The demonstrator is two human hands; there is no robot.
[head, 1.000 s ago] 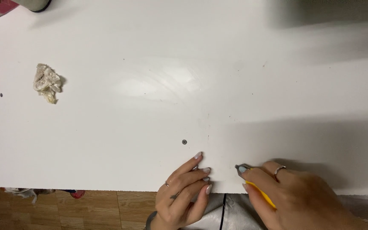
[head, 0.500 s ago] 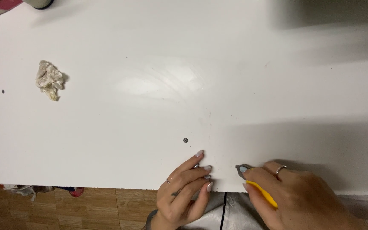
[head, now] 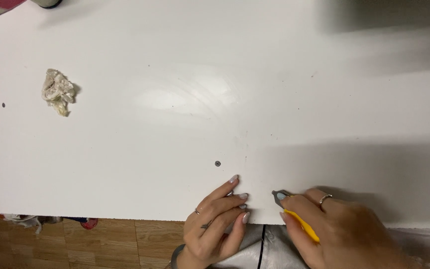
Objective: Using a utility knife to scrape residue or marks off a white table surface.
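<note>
Now the right hand (head: 344, 231) clamps a yellow cutter (head: 297, 219), its grey tip on the white board (head: 175, 99) just beside the flat, open left hand (head: 217, 224).

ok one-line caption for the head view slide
Left hand pressed flat on a white board while the right hand holds a yellow-handled tool to its surface; crumpled rag lies aside.

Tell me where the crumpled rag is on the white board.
In the head view, the crumpled rag lies alone on the white board, far left, well away from both hands at the near edge.
</note>
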